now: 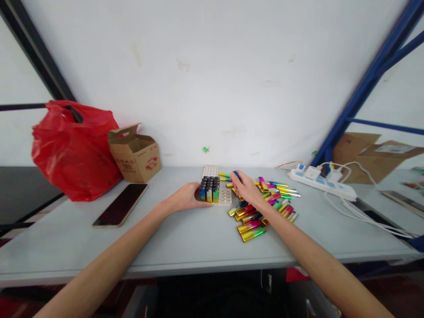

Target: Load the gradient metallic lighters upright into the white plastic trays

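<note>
Several lighters [209,191] with dark tops and shiny coloured bodies stand upright, packed together in the left part of a white tray [226,198] with round holes. My left hand [189,196] curves around the tray's left end, thumb along the front and fingers behind, partly hidden by the lighters. To the right of the tray, my right hand [247,191] is closed on a blue lighter [236,174], mostly covered by the fingers. Beneath and around that hand spreads a loose pile of lighters [253,223] in gold, green, pink and red.
Behind the standing lighters lies another white holed piece [210,170]. A phone [121,205], a cardboard box [135,152] and a red plastic bag [76,150] are on the left. On the right sits a white power strip [323,183] with cables, near a brown carton [362,154].
</note>
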`<move>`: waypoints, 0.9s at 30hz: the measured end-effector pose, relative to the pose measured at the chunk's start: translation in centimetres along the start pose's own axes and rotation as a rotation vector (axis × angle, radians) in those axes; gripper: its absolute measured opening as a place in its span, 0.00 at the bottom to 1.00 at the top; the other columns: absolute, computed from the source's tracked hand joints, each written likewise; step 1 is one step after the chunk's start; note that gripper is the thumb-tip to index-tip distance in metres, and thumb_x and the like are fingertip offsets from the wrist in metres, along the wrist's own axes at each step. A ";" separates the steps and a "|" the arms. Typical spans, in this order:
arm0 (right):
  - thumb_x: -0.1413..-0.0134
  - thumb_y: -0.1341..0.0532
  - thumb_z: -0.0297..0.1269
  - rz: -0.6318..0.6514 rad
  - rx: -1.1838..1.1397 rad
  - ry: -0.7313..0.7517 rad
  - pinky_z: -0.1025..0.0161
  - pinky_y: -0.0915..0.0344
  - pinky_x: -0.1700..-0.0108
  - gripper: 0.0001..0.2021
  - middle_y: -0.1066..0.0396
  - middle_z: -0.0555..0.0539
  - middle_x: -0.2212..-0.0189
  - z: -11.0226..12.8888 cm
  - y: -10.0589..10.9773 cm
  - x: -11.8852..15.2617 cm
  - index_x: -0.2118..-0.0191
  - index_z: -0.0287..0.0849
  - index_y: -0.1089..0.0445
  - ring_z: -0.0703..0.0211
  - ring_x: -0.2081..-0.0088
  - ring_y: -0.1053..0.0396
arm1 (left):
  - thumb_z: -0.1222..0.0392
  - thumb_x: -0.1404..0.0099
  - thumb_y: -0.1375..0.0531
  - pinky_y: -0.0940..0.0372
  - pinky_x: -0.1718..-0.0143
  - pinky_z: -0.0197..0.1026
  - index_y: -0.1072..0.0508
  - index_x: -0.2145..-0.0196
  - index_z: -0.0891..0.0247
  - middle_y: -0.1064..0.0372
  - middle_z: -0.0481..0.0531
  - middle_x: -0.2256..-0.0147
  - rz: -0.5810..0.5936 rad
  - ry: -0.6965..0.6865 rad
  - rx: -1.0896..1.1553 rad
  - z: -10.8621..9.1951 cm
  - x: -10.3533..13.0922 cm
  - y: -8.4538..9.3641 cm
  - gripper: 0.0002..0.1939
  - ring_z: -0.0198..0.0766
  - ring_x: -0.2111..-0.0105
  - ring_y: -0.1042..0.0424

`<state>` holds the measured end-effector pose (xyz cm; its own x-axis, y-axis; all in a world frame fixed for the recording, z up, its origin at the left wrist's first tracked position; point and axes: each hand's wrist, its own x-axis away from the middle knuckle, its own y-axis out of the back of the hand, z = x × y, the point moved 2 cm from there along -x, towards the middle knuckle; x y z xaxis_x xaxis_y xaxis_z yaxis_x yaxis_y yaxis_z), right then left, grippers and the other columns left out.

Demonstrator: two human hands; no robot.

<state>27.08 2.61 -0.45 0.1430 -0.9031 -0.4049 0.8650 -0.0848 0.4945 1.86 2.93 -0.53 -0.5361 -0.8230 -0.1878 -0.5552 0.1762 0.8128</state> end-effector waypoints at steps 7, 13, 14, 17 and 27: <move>0.30 0.49 0.55 0.017 0.280 0.222 0.62 0.40 0.65 0.23 0.32 0.49 0.75 0.1 0.0 -0.2 0.73 0.45 0.39 0.58 0.71 0.35 | 0.34 0.50 0.31 0.36 0.65 0.40 0.23 0.58 0.63 0.23 0.52 0.66 0.000 -0.010 -0.028 0.4 -0.1 -0.1 0.32 0.45 0.66 0.27; 0.29 0.46 0.50 0.079 0.345 0.142 0.63 0.42 0.66 0.20 0.25 0.48 0.73 -0.6 -0.1 -0.4 0.71 0.44 0.35 0.57 0.72 0.31 | 0.34 0.51 0.31 0.36 0.66 0.40 0.23 0.58 0.62 0.23 0.51 0.67 0.022 -0.015 -0.001 0.5 -0.1 -0.1 0.31 0.45 0.66 0.27; 0.28 0.46 0.48 0.089 0.369 0.158 0.63 0.41 0.66 0.19 0.25 0.48 0.73 -0.7 -0.2 -0.5 0.70 0.44 0.35 0.57 0.71 0.31 | 0.34 0.51 0.31 0.36 0.67 0.40 0.23 0.59 0.62 0.23 0.51 0.67 0.023 -0.013 0.002 0.6 -0.1 -0.1 0.31 0.45 0.67 0.27; 0.29 0.45 0.44 0.124 0.418 0.262 0.62 0.40 0.64 0.15 0.27 0.47 0.71 -0.8 -0.6 -0.7 0.67 0.43 0.34 0.56 0.69 0.32 | 0.35 0.51 0.30 0.36 0.66 0.40 0.22 0.59 0.62 0.23 0.51 0.67 0.021 -0.005 -0.007 0.7 -0.1 -0.1 0.31 0.45 0.67 0.27; 0.32 0.39 0.37 0.208 0.548 0.366 0.60 0.38 0.59 0.09 0.29 0.46 0.69 -1.3 -1.7 -1.0 0.66 0.41 0.32 0.55 0.65 0.33 | 0.35 0.51 0.31 0.34 0.63 0.41 0.22 0.57 0.61 0.21 0.52 0.65 0.011 0.001 -0.031 0.4 0.0 0.0 0.31 0.47 0.64 0.25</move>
<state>26.11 4.21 -1.86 0.5161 -0.7316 -0.4455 0.4479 -0.2128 0.8684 1.58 3.19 -0.76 -0.5415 -0.8215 -0.1785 -0.5294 0.1682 0.8316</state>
